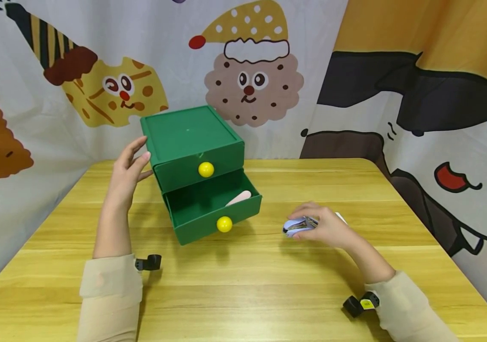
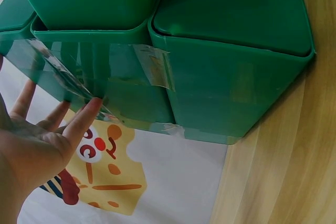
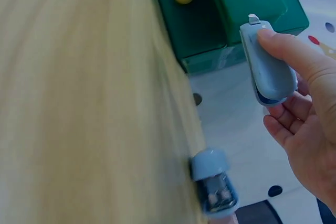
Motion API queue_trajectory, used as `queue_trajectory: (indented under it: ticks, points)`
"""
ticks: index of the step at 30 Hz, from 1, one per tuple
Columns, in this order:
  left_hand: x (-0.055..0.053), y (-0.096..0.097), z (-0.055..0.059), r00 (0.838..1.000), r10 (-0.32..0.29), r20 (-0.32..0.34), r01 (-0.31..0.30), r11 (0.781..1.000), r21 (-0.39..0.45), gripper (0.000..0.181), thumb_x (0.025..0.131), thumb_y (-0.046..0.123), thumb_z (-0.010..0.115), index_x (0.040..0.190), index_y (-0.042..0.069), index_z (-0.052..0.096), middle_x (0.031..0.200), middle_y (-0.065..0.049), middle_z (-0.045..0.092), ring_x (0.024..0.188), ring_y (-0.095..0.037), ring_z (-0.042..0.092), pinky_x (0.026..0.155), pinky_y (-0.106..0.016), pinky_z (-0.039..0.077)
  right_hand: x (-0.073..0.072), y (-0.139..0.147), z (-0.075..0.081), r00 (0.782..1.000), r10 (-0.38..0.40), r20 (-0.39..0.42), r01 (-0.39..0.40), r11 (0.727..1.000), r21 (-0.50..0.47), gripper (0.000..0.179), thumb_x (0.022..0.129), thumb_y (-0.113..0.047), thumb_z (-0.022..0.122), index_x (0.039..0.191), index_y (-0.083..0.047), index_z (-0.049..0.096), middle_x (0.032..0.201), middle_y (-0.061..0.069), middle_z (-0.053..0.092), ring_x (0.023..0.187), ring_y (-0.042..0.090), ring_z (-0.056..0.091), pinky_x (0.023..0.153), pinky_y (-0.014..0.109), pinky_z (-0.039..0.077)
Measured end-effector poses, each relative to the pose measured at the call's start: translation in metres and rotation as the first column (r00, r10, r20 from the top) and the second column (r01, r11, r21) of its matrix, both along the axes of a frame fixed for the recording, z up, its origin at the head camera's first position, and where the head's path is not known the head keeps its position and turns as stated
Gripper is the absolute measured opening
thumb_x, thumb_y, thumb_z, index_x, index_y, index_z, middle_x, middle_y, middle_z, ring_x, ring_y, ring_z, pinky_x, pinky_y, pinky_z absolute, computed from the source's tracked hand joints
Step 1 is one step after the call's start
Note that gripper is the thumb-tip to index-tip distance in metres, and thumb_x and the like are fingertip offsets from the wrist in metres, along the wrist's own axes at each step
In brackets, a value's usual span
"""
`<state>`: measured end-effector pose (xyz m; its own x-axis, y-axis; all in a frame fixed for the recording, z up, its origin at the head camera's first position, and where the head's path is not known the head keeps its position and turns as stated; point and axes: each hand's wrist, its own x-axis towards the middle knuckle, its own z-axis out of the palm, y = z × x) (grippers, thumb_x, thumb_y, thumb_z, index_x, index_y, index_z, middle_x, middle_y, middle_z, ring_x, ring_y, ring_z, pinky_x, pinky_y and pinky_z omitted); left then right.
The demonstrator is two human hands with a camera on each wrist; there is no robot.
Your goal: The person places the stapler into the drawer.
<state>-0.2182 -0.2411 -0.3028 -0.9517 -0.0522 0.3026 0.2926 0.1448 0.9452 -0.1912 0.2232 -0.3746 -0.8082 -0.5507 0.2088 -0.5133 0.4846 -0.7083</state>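
Note:
A green drawer cabinet (image 1: 192, 135) with yellow ball knobs stands on the table, its middle drawer (image 1: 218, 223) pulled out. Inside that drawer lies a pale pink object with a rounded end (image 1: 239, 197), partly hidden by the drawer front. My left hand (image 1: 126, 175) rests spread fingers on the cabinet's left side, near strips of clear tape (image 2: 155, 66). To the right of the drawer, my right hand (image 1: 322, 225) grips a light blue stapler (image 3: 270, 64), thumb on one side and fingers on the other, close over the table.
A small pale blue object with a dark see-through part (image 3: 214, 182) lies on the table beyond my right hand; its white edge (image 1: 341, 217) peeks out behind the hand. A cartoon-printed curtain (image 1: 248, 85) hangs behind the wooden table (image 1: 243, 294).

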Motion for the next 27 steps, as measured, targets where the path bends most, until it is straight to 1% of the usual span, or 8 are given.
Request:
queue_trajectory:
  ticks: [4,7,11,13,16,19,23,27]
  points:
    - [0.000,0.000,0.001,1.000,0.002,-0.006,-0.002,1.000,-0.003,0.053,0.098,0.035,0.054,0.148,0.023,0.039,0.154,-0.001,0.025,0.135,-0.027,0.030,0.100,-0.058,0.036,-0.002,-0.008,0.008,0.999,-0.025,0.031,0.028,0.996,-0.083,0.039,0.075,-0.024,0.084,0.110,-0.010,0.073,0.113,0.000,0.061,0.102,0.023,0.054,0.077,0.045,0.052]
    - [0.000,0.001,0.001,1.000,0.001,-0.004,-0.001,1.000,-0.005,0.053,0.098,0.036,0.054,0.148,0.023,0.038,0.154,-0.001,0.025,0.135,-0.027,0.030,0.100,-0.058,0.036,-0.003,-0.015,0.016,0.999,-0.031,0.035,0.036,0.991,-0.129,0.039,0.076,-0.020,0.084,0.111,-0.007,0.072,0.113,0.002,0.061,0.102,0.023,0.054,0.078,0.040,0.053]
    - [0.000,0.001,0.000,1.000,0.000,0.002,0.000,1.000,-0.002,0.053,0.098,0.036,0.054,0.148,0.023,0.039,0.154,-0.001,0.025,0.135,-0.026,0.031,0.100,-0.058,0.036,-0.003,-0.027,0.028,0.999,-0.046,0.000,0.045,0.983,-0.178,0.037,0.077,-0.013,0.082,0.112,-0.005,0.071,0.116,0.004,0.061,0.106,0.021,0.054,0.086,0.038,0.049]
    - [0.000,0.001,0.000,1.000,0.000,0.002,0.000,1.000,0.000,0.053,0.098,0.035,0.054,0.148,0.023,0.039,0.154,-0.001,0.025,0.134,-0.026,0.031,0.100,-0.058,0.036,-0.003,-0.033,0.034,0.998,-0.059,-0.020,0.054,0.979,-0.197,0.037,0.078,-0.010,0.081,0.112,-0.006,0.070,0.116,0.003,0.062,0.107,0.020,0.054,0.091,0.039,0.045]
    - [-0.001,0.000,0.000,1.000,-0.002,0.000,0.002,1.000,0.001,0.053,0.098,0.035,0.054,0.148,0.023,0.039,0.154,-0.001,0.025,0.134,-0.026,0.031,0.100,-0.058,0.036,-0.003,-0.044,0.042,0.997,-0.069,-0.039,0.058,0.970,-0.235,0.037,0.077,-0.004,0.080,0.113,-0.003,0.069,0.116,0.006,0.062,0.106,0.020,0.053,0.091,0.040,0.042]
    - [-0.001,0.000,0.000,1.000,-0.004,-0.002,0.004,1.000,0.000,0.053,0.098,0.036,0.054,0.148,0.023,0.039,0.154,-0.001,0.025,0.134,-0.026,0.031,0.100,-0.059,0.036,-0.004,-0.054,0.048,0.995,-0.079,-0.055,0.061,0.959,-0.275,0.038,0.076,-0.001,0.080,0.112,-0.001,0.070,0.113,0.006,0.063,0.103,0.020,0.052,0.088,0.035,0.043]
    - [0.000,0.000,0.000,1.000,-0.004,-0.003,0.004,1.000,0.003,0.053,0.098,0.036,0.054,0.148,0.023,0.039,0.154,-0.001,0.025,0.134,-0.026,0.032,0.100,-0.059,0.036,-0.005,-0.069,0.055,0.991,-0.102,-0.083,0.070,0.943,-0.324,0.034,0.076,-0.005,0.081,0.109,-0.005,0.072,0.110,0.003,0.064,0.099,0.019,0.051,0.085,0.032,0.043]
    - [0.000,0.000,0.000,1.000,-0.005,-0.003,0.005,1.000,0.007,0.053,0.098,0.036,0.055,0.147,0.023,0.039,0.154,-0.001,0.025,0.133,-0.026,0.032,0.100,-0.058,0.036,-0.005,-0.086,0.061,0.982,-0.154,-0.109,0.113,0.942,-0.317,0.034,0.076,-0.014,0.083,0.108,-0.009,0.073,0.113,0.000,0.064,0.099,0.017,0.051,0.084,0.034,0.044]
